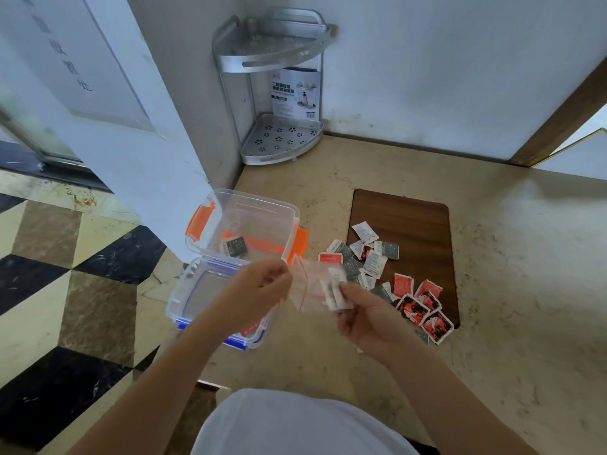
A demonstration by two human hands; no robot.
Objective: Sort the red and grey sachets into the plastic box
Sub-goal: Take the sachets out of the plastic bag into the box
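Note:
A clear plastic box (262, 205) with orange latches stands open on the counter, one grey sachet (234, 247) lying inside. Its clear lid (197, 290) with blue clips lies in front of it. Both hands hold a small clear zip bag (317, 285) with a red seal line. My left hand (259, 287) pinches the bag's left edge. My right hand (364, 310) grips its right side, where pale sachets show inside. A pile of grey sachets (387, 250), white sachets and red sachets (402, 285) is spread on a dark wooden board (414, 218) to the right.
A metal corner shelf (279, 139) with a printed card stands at the back against the wall. A white pillar rises left of the box. The counter's left edge drops to a chequered floor. A wooden frame slants at the far right.

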